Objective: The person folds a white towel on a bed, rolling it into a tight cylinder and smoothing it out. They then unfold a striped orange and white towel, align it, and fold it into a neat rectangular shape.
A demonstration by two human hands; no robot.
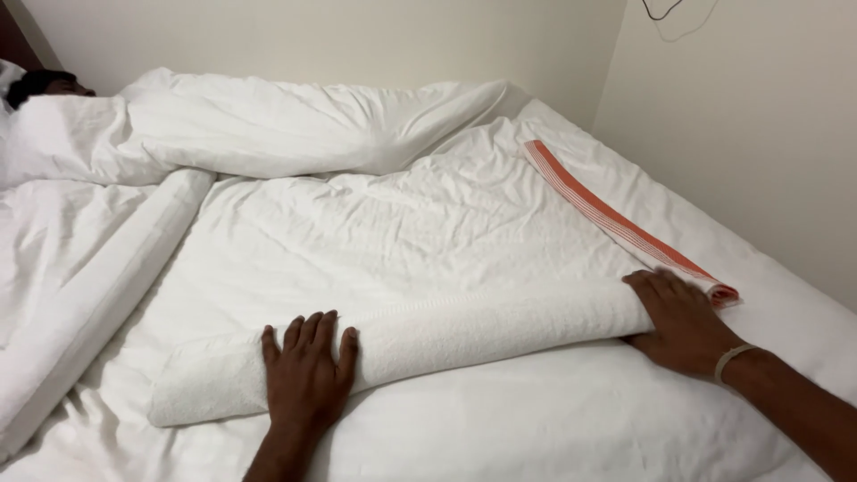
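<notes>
Under both flat hands, white textured towel roll (420, 344), orange-striped edge.

Both forearms cut off at btm edge; duvet (268, 125) hides most of person (45, 85) top left.

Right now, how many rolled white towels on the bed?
2. One rolled towel lies across the front, left hand and right hand pressing on it. A second roll runs along the left side. Others may hide under the duvet.
</notes>
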